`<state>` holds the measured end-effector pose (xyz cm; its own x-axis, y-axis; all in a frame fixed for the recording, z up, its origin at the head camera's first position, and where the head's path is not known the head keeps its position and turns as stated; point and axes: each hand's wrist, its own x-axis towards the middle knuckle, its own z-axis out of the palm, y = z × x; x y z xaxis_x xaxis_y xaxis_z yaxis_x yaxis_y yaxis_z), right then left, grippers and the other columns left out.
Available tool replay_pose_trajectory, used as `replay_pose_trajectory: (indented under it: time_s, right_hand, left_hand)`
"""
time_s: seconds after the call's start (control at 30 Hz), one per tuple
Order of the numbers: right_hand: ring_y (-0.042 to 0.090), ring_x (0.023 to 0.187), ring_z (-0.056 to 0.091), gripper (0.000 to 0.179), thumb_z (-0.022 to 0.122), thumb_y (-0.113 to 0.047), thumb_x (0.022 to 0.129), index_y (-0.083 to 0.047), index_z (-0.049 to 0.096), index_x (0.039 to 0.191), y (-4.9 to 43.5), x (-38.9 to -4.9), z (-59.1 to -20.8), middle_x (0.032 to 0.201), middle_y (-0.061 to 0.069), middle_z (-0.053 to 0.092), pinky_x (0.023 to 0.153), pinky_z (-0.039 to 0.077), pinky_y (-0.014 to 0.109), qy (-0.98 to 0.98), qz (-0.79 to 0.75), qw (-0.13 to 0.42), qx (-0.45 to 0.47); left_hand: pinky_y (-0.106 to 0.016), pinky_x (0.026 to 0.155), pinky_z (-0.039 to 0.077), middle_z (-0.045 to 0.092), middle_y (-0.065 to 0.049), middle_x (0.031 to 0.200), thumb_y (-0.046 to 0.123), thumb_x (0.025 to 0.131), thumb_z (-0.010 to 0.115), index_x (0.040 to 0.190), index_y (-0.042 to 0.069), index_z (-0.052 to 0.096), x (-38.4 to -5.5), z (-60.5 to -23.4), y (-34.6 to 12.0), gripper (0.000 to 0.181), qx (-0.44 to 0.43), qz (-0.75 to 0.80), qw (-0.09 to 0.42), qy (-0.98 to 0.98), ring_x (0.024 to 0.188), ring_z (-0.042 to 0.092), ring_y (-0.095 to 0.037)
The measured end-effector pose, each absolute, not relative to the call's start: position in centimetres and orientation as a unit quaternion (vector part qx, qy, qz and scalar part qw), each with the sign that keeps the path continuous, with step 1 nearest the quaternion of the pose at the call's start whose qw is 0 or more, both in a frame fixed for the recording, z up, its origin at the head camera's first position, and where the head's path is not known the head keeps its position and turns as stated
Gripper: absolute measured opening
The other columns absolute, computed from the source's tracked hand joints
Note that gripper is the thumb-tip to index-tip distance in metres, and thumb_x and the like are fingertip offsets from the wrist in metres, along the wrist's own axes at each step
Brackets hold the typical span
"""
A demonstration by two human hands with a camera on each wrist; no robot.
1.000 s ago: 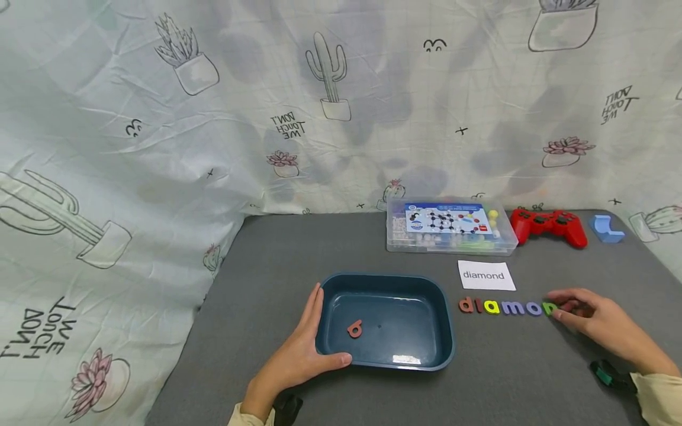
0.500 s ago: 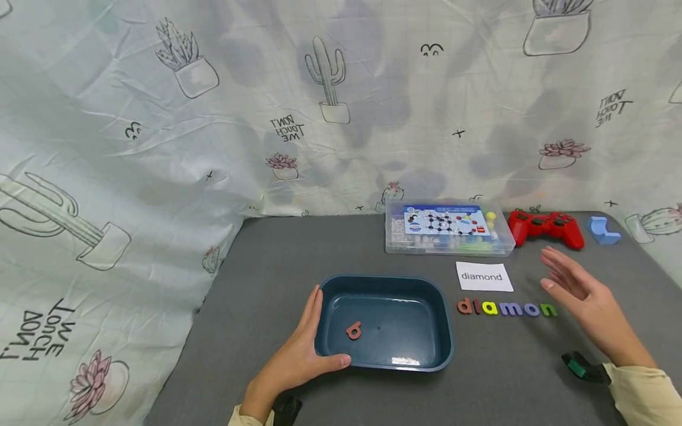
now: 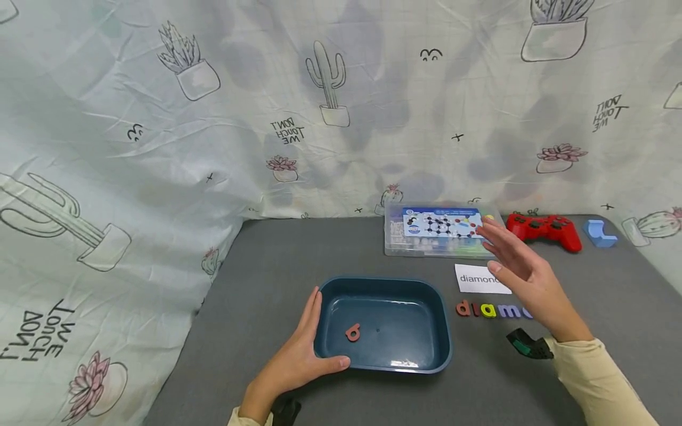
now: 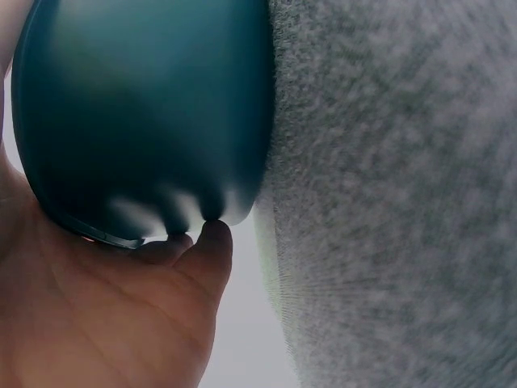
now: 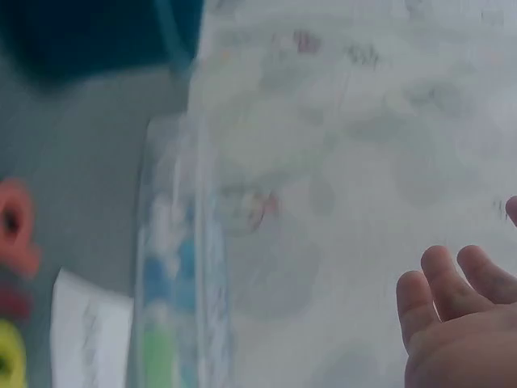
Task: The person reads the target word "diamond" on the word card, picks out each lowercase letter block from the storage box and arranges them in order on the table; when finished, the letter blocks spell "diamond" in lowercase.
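Note:
My left hand (image 3: 303,349) rests against the near left corner of a dark blue plastic tray (image 3: 396,319), fingers straight along its left side and thumb on the front rim. In the left wrist view, fingertips touch the tray's outer wall (image 4: 145,121). One reddish-brown letter (image 3: 353,332) lies inside the tray. My right hand (image 3: 533,287) is raised over the table with fingers extended and holds nothing. Beneath and left of it runs a row of coloured letters (image 3: 488,310), its right end hidden by the hand. Partly covered behind the fingers is a white card (image 3: 474,279) reading "diamond".
A clear plastic case (image 3: 426,245) with a blue-and-white label stands at the back. To its right are a red game controller (image 3: 549,229) and a light blue plastic piece (image 3: 601,234). A cactus-print cloth (image 3: 373,106) hangs behind the grey tabletop (image 3: 288,254).
My right hand has let go of the green "n" at the row's right end, lifted, and swung left above the letters and card. My left hand has stayed on the tray.

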<state>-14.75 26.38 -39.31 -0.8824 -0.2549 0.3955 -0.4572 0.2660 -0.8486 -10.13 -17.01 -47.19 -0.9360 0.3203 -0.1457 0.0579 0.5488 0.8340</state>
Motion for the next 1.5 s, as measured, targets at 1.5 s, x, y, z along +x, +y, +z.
replay_pose_trajectory:
  time_s: [1.5]
  right_hand:
    - [0.024,0.15,0.044,0.061,0.066,-0.013,0.107,-0.009,0.044,0.164,8.5,-18.5,-42.7,0.169,0.006,0.039,0.122,0.035,0.045,-0.704,0.563,-0.113,0.417]
  left_hand:
    - [-0.07,0.122,0.02,-0.016,0.0,0.178,0.043,0.088,0.088,0.173,0.023,-0.009,-10.2,-47.3,-17.2,0.13,0.129,0.482,0.141,0.855,0.163,0.0,-0.033]
